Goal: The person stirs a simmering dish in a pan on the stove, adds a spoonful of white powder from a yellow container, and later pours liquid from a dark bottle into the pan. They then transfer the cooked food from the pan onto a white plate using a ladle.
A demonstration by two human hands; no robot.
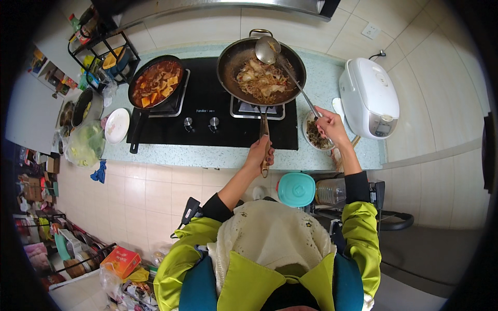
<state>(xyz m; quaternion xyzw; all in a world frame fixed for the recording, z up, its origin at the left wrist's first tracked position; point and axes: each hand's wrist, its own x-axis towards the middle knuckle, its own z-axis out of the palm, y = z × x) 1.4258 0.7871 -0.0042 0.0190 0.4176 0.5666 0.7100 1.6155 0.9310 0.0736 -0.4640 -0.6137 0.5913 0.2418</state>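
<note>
My left hand (pixel 259 154) is closed around the handle of a wok (pixel 227 83) at the right burner. In the wok lies a shredded, browned food with pale pieces (pixel 262 77). My right hand (pixel 330 126) grips the long handle of a metal ladle (pixel 267 50), whose bowl hangs over the far part of the wok. Below that hand, a plate of dark shredded food (pixel 316 136) rests on the counter, partly hidden. A black frying pan (pixel 134 103) holds red stew with orange-yellow chunks (pixel 157 85) over the left burner.
A white rice cooker (pixel 369 97) stands at the right. On the left are a white plate (pixel 117 126), a bag of green vegetables (pixel 86 144), a pot (pixel 95 109) and a black rack (pixel 103 46). A turquoise-lidded container (pixel 296 189) sits below the counter's edge, and a range hood (pixel 225 6) overhangs the stove.
</note>
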